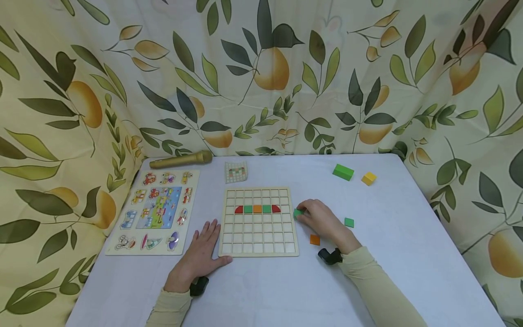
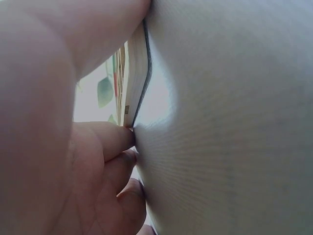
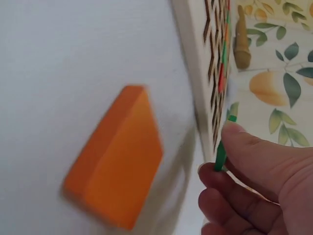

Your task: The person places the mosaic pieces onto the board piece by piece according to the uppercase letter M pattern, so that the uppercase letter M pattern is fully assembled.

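Note:
My right hand [image 1: 324, 223] pinches a small green tile [image 3: 221, 156] between thumb and fingertips, just off the right edge of a wooden grid board [image 1: 222, 240]. Across the board's third row from the top runs a line of pieces: red end pieces [image 1: 276, 209], green squares [image 1: 248, 209] and an orange square [image 1: 257, 209] in the middle. My left hand [image 1: 198, 256] lies with straight fingers along the board's lower left corner, thumb at its front edge. An orange block [image 3: 117, 161] and a loose green square [image 1: 349, 222] lie beside my right hand.
Left of the board lies a picture puzzle [image 1: 112, 247], with a gold microphone-shaped object [image 1: 181, 160] behind it. Behind the board sits a small pattern card [image 1: 236, 172]. Green blocks [image 1: 343, 172] and yellow blocks [image 1: 368, 178] stand back right. A leaf-patterned curtain [image 1: 245, 113] surrounds the table.

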Motion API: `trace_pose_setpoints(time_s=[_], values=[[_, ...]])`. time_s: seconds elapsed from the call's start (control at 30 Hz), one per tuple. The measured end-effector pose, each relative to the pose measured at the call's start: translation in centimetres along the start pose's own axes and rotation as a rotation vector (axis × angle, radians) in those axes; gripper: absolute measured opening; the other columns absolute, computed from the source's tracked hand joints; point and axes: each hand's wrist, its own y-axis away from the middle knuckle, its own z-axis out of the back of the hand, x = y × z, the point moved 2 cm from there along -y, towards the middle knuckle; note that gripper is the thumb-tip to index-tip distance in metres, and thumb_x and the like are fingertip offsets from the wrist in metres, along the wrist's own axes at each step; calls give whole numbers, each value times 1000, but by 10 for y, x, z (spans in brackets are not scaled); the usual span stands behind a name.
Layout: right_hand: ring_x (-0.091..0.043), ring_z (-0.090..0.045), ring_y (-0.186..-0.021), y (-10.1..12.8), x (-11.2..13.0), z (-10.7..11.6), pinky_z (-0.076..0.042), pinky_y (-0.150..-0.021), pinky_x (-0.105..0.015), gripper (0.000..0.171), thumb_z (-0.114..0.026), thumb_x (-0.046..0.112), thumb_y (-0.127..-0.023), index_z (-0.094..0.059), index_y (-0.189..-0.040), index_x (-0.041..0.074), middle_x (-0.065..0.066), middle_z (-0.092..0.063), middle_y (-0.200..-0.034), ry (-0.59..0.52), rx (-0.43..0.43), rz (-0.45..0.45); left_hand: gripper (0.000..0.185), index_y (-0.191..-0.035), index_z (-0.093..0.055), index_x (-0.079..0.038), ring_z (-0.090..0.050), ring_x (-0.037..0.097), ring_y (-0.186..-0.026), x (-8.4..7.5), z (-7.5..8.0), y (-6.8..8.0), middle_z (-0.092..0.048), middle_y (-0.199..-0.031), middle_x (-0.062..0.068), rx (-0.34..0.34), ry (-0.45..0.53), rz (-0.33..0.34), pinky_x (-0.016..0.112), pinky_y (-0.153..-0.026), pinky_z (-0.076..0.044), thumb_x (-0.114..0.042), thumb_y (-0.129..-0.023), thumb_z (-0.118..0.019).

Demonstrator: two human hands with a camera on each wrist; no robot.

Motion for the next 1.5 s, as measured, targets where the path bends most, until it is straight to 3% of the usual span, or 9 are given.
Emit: trace_pose_setpoints(time_s=[0.5,1.03,1.5], values=[[-20,-58,-91,-19,34,-4,-49,-78,-37,29,-74,18,-89,-71,-113,3,-5,-68,-105,-77,-61,149,102,-152,-24,4,-6,36,-146,1,0,0,-15,-160,16,-1,3,-17,58,-113,-8,-57,-84,-69],[-19,-60,-90,-43,85,-31,-48,-81,-36,25,-75,24,-88,-73,-106,7,-2,-68,-99,14,-36,273,102,-152,-23,4,-5,35,-146,-1,1,1,-14,-160,16,4,7,-14,57,-114,-8,-56,-84,-69],[-18,-60,-87,-62,120,-61,-49,-79,-31,22,-76,23,-87,-75,-101,6,-1,-66,-91,70,15,316,100,-152,-24,3,-5,34,-147,-1,2,1,-14,-161,15,6,-6,-4,57,-114,-7,-58,-85,-67]])
